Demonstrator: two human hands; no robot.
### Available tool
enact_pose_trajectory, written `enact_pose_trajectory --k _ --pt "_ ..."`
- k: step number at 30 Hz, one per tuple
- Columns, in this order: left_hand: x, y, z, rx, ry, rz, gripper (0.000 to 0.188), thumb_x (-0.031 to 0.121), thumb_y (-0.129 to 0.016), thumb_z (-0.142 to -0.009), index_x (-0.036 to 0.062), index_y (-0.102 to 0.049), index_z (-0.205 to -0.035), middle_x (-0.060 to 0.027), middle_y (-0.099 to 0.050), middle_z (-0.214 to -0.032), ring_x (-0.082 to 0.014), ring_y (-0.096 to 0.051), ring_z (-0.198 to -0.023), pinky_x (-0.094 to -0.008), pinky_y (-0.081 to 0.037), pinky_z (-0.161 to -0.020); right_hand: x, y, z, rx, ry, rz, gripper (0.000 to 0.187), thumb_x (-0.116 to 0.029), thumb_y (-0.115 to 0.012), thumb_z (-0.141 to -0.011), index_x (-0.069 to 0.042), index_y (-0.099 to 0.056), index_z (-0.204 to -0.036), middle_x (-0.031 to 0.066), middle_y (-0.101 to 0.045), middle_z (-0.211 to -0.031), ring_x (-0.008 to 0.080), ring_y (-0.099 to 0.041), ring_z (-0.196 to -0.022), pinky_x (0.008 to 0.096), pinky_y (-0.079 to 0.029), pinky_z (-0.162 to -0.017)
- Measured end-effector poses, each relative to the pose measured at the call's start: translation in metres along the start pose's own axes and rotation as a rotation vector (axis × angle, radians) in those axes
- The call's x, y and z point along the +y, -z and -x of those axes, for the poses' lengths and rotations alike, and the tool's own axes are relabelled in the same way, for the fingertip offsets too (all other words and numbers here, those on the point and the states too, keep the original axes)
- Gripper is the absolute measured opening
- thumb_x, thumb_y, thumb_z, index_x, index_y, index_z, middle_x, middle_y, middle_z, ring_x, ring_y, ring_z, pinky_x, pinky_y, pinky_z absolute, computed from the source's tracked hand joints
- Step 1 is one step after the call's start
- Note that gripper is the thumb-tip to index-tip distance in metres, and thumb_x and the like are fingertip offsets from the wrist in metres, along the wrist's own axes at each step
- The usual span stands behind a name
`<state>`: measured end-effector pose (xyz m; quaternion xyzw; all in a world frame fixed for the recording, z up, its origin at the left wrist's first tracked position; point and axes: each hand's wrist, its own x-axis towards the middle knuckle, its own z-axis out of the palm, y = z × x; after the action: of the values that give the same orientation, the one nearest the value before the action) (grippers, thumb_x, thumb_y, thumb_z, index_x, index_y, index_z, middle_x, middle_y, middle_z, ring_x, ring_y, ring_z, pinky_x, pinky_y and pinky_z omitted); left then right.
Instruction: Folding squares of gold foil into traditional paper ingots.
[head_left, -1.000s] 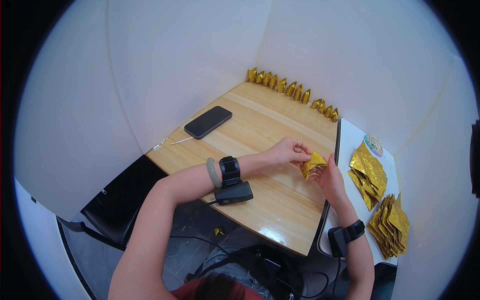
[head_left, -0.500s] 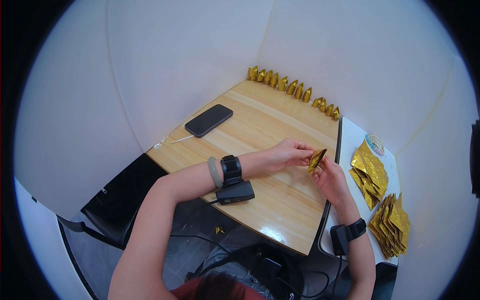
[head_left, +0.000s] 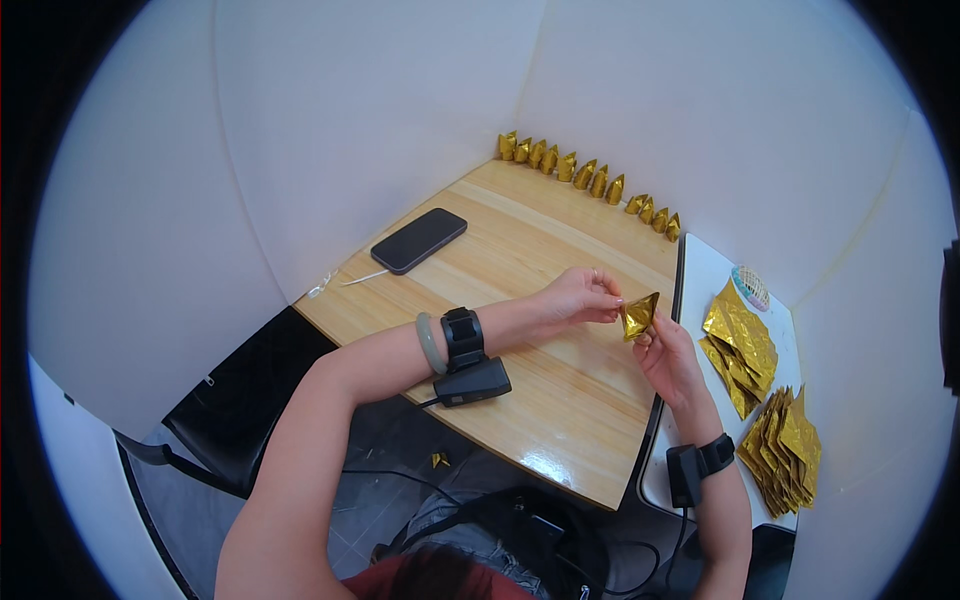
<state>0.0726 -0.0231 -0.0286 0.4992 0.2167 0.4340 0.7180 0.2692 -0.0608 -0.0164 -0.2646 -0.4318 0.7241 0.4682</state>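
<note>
A small gold foil paper piece [head_left: 640, 318], folded into a pointed, roughly triangular shape, is held up over the right part of the wooden table. My right hand [head_left: 672, 362] grips its right side between thumb and fingers. The thumb and fingertips of my left hand [head_left: 582, 298] pinch together at its upper left corner. Along the far edge, a row of folded gold foil pieces [head_left: 566, 167] stands upright against the wall. To the right lie flat gold foil sheets [head_left: 740, 335] and a thicker fanned stack of foil sheets [head_left: 783, 452].
A black phone [head_left: 418, 241] with a white cable rests at the left of the wooden table [head_left: 520, 400]. Beside it, a white side table [head_left: 690, 262] carries the foil stacks and a round patterned object [head_left: 750, 288]. A gold scrap [head_left: 440, 460] lies on the floor. White walls enclose the tables.
The foil piece has turned, so its broad shiny face now shows. My left hand has shifted slightly up and its fingers now touch only the corner. My right hand has moved slightly.
</note>
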Motion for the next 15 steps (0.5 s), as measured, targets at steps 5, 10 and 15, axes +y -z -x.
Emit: enact_pose_trajectory --k 5,10,15 --pt "0.005 0.000 0.000 0.001 0.060 -0.289 0.020 0.010 -0.058 -0.084 0.0045 -0.053 -0.102 -0.0038 -0.060 -0.092 -0.0102 -0.058 -0.080 -0.0231 -0.049 -0.074 0.000 -0.001 0.001 0.028 -0.032 0.073 0.023 -0.021 -0.047 -0.093 -0.001 -0.055 -0.101 -0.0007 -0.057 -0.081 0.0034 -0.049 -0.062 0.0165 -0.044 -0.058" --pt "0.014 -0.010 0.006 -0.191 -0.399 -0.503 0.030 0.010 -0.061 -0.079 0.0046 -0.056 -0.108 -0.0038 -0.061 -0.094 -0.0084 -0.056 -0.075 -0.0221 -0.047 -0.068 -0.003 -0.002 0.003 0.024 -0.105 0.164 0.020 -0.018 -0.048 -0.092 -0.002 -0.055 -0.100 0.0003 -0.058 -0.082 0.0036 -0.049 -0.062 0.0160 -0.042 -0.056" --pt "0.013 -0.003 0.008 -0.195 -0.224 -0.778 0.024 0.012 -0.063 -0.078 0.0036 -0.059 -0.101 -0.0032 -0.060 -0.093 -0.0100 -0.056 -0.076 -0.0247 -0.046 -0.071 0.004 0.002 0.000 -0.016 -0.215 0.358 0.018 -0.016 -0.048 -0.091 -0.002 -0.056 -0.100 0.0005 -0.058 -0.081 0.0044 -0.050 -0.062 0.0165 -0.042 -0.056"
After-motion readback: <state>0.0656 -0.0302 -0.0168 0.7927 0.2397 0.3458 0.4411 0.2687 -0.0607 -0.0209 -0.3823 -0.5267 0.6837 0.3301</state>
